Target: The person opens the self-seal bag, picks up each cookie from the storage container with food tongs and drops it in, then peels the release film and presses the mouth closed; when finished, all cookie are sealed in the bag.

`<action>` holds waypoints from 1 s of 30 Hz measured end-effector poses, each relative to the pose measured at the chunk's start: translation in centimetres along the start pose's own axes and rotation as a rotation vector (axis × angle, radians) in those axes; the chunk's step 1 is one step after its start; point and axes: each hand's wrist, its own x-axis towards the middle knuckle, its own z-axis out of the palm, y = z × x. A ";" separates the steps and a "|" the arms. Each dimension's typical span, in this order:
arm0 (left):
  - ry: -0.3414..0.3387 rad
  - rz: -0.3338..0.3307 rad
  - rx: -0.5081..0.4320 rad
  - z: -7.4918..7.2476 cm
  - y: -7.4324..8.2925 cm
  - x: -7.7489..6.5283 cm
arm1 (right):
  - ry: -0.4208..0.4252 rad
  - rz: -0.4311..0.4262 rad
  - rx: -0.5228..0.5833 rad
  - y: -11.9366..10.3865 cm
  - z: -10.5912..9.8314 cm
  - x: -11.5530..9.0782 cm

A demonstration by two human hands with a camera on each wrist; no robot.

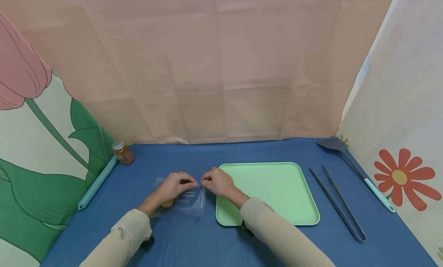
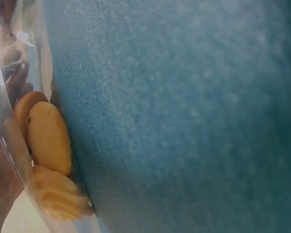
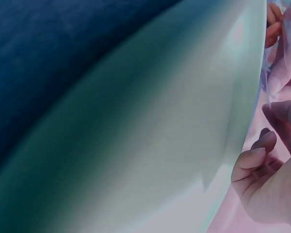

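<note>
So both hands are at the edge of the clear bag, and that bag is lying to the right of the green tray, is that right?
Not quite: the clear bag lies to the left of the green tray, as the head view shows. The left hand and right hand are indeed at its edge.

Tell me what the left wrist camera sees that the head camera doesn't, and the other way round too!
Only the left wrist view shows the yellowish pieces' shapes clearly: an oval piece with a dark spot and a ridged piece next to it.

Only the head view shows the tongs, the spatula, the jar and the red flower on the wall.

Both show the clear bag, something yellowish in it, part of the left hand and the blue cloth.
</note>
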 end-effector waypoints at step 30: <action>0.008 0.031 -0.005 -0.1 -0.1 -0.2 | -0.026 -0.034 0.037 0.1 -0.8 -0.2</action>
